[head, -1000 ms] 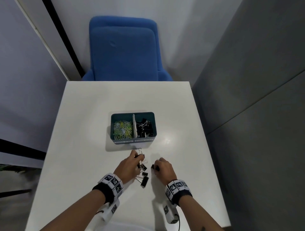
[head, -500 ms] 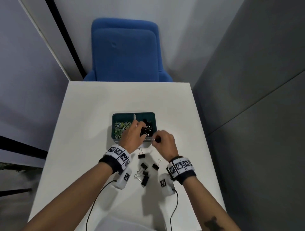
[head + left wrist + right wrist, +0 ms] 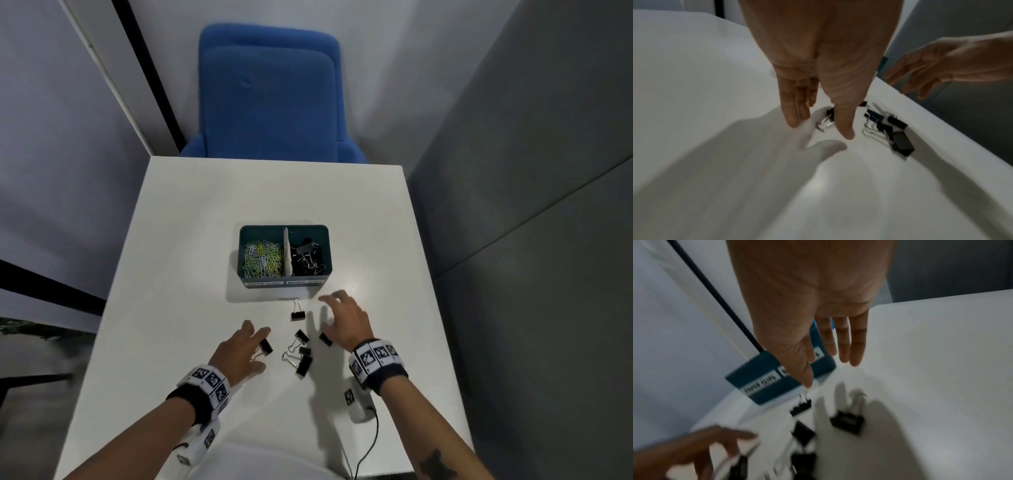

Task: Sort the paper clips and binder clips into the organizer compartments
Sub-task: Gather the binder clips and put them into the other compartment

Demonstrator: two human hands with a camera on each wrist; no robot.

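The teal organizer (image 3: 284,277) stands mid-table, with coloured paper clips (image 3: 262,258) in its left compartment and black binder clips (image 3: 308,257) in its right. Several loose binder clips (image 3: 301,337) lie on the table in front of it. My left hand (image 3: 255,346) hovers with straight fingers over one loose binder clip (image 3: 826,121), which lies between thumb and fingers without being gripped. My right hand (image 3: 337,317) is spread open and empty above the table, just right of the clips. Below its palm lies another binder clip (image 3: 847,421), near the organizer's labelled front (image 3: 781,378).
The white table (image 3: 191,240) has bare surface all round the organizer. A blue chair (image 3: 270,96) stands behind the far edge. Grey walls close in on both sides. A cable (image 3: 370,442) runs off my right wrist.
Both hands pulled back from the organizer's binder clip compartment toward the loose clips near me. They held clips a second ago and are now open and empty.
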